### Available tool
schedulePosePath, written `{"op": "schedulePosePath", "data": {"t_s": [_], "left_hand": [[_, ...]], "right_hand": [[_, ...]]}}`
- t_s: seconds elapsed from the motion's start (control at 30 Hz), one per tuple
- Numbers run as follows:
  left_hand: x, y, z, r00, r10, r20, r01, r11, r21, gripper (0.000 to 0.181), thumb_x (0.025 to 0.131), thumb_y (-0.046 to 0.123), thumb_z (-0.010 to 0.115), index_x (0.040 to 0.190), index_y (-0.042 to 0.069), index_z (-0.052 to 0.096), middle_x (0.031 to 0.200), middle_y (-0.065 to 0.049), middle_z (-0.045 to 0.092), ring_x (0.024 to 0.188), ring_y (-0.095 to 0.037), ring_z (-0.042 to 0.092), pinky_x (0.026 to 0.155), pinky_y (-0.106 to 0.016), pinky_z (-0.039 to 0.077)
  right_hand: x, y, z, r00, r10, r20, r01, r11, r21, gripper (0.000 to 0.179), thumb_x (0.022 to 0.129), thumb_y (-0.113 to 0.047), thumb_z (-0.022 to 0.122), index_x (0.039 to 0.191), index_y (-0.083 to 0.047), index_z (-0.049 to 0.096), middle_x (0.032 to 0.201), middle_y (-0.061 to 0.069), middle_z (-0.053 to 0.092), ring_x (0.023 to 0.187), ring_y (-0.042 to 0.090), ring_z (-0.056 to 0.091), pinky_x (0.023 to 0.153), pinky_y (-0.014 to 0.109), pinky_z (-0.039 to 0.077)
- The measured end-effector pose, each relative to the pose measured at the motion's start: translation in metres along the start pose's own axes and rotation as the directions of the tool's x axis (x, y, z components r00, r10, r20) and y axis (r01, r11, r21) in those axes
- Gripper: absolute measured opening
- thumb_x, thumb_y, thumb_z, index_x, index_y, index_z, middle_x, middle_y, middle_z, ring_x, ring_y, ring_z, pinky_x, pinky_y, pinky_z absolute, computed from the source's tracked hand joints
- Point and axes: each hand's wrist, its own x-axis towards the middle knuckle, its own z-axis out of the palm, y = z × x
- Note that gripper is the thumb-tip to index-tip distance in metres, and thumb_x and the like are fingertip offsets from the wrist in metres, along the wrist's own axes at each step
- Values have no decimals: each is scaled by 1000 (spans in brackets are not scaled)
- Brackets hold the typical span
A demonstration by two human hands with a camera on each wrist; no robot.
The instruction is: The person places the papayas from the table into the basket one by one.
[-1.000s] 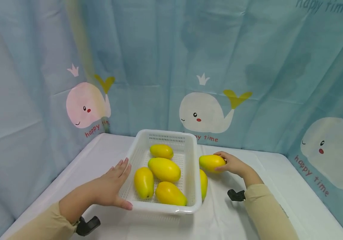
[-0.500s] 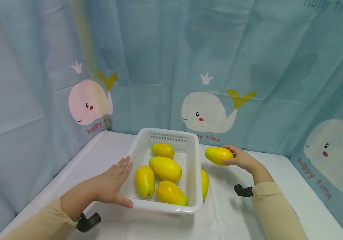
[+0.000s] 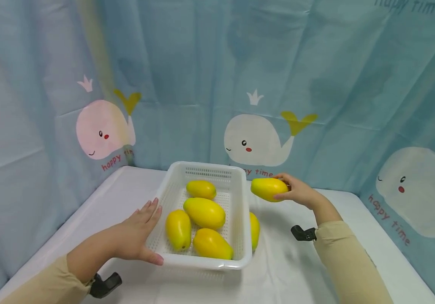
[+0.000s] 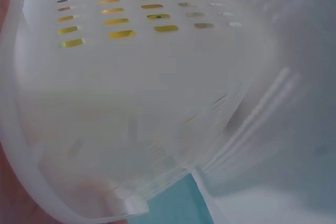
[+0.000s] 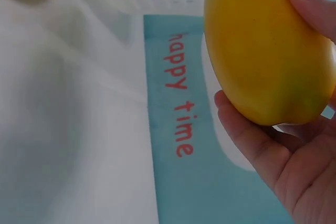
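Note:
In the head view, my right hand [image 3: 303, 194] grips the end of a yellow mango [image 3: 269, 189] with a greenish tip, held above the table just right of the basket. The right wrist view shows this mango [image 5: 265, 51] between the thumb and fingers. My left hand [image 3: 131, 236] rests with spread, straight fingers against the left rim of the white slotted basket [image 3: 245, 228]. Inside the basket lie several mangoes [image 3: 204, 213]. Another mango [image 3: 254, 231] lies against its right outer side, partly hidden by the wall. In the left wrist view the basket's wall [image 4: 131, 77] fills most of the picture.
A white cloth covers the table [image 3: 278, 270]. Blue curtains [image 3: 187, 84] with printed whales stand behind and at both sides. Black wrist cameras sit under the left sleeve [image 3: 50, 283] and the right sleeve [image 3: 348, 257].
My right hand has raised the mango off the table; it moved slightly right, then back left toward the basket. The left hand stays at the rim. The head view has shifted a little.

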Motion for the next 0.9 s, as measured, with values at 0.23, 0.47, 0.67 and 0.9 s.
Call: {"op": "schedulePosePath", "data": {"t_s": [0.23,0.47,0.67,0.9], "left_hand": [[-1,1,-5,999,31,-21,-31,999,8,130,55,80,57,144,-4,14,151,-22,-1,137,-40,0,106,-58,10],[0,2,-5,1000,20,-6,-20,1000,-10,129,55,79,59,144,-3,13,151,-22,-1,137,-40,1,107,-58,9],[-1,0,-3,1000,-2,-5,2,1000,-7,130,54,79,60,145,-2,14,151,-20,-2,138,-39,0,107,-57,9],[0,1,-1,1000,-1,3,1,1000,-17,129,54,78,60,145,-1,13,151,-20,-2,138,-39,0,107,-57,8]], "right_hand": [[4,-20,-5,999,-33,6,33,999,15,68,78,-29,73,133,-14,36,122,13,47,101,28,50,88,42,44],[11,-34,-4,997,-66,31,65,998,17,64,78,-29,73,130,-15,39,120,13,49,99,28,50,86,39,44],[17,-46,-2,996,-74,47,73,997,25,61,78,-29,73,128,-16,41,115,11,50,97,28,50,86,39,43],[21,-58,0,996,-77,52,76,997,14,58,78,-27,73,126,-17,43,114,10,52,97,27,50,86,39,43]]}}
